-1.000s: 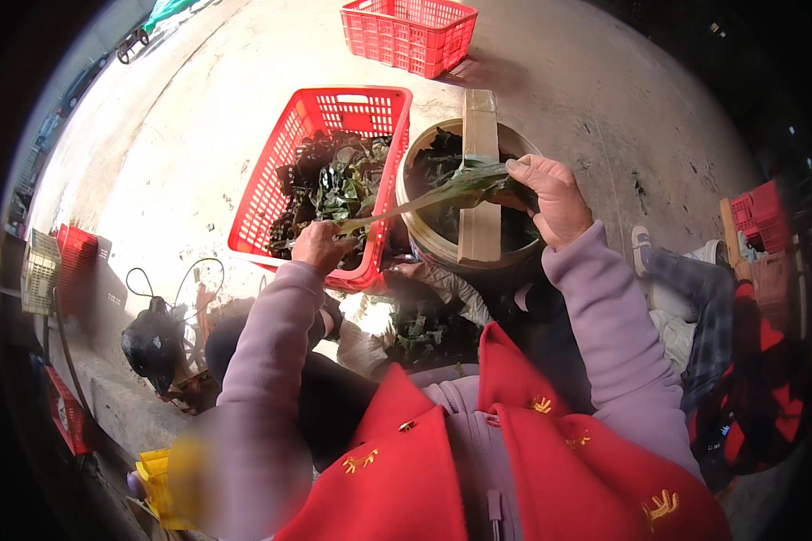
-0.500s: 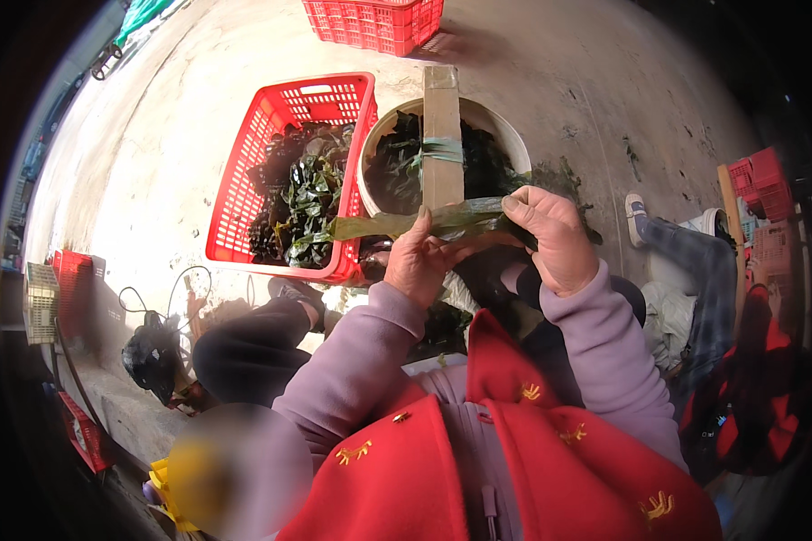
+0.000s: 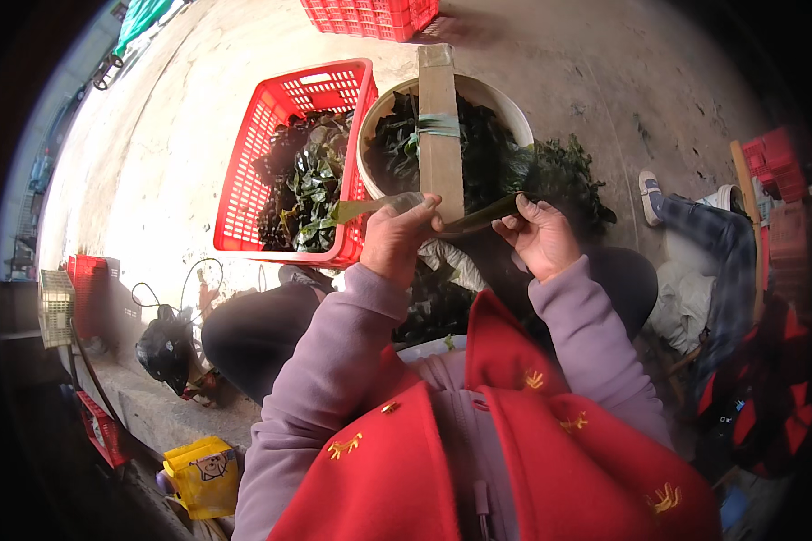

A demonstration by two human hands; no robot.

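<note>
As hands [image 3: 395, 240] grip, seaweed strip [image 3: 483, 216], seemingly crosswise

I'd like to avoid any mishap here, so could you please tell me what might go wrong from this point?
The green leaf strip spans the left hand and right hand, so it could tear if pulled too hard. The board lying across the bucket might shift if knocked; I can't tell how firmly it sits.

The left hand [image 3: 395, 242] and right hand [image 3: 550, 245] bend their fingers [image 3: 419, 212].
</note>
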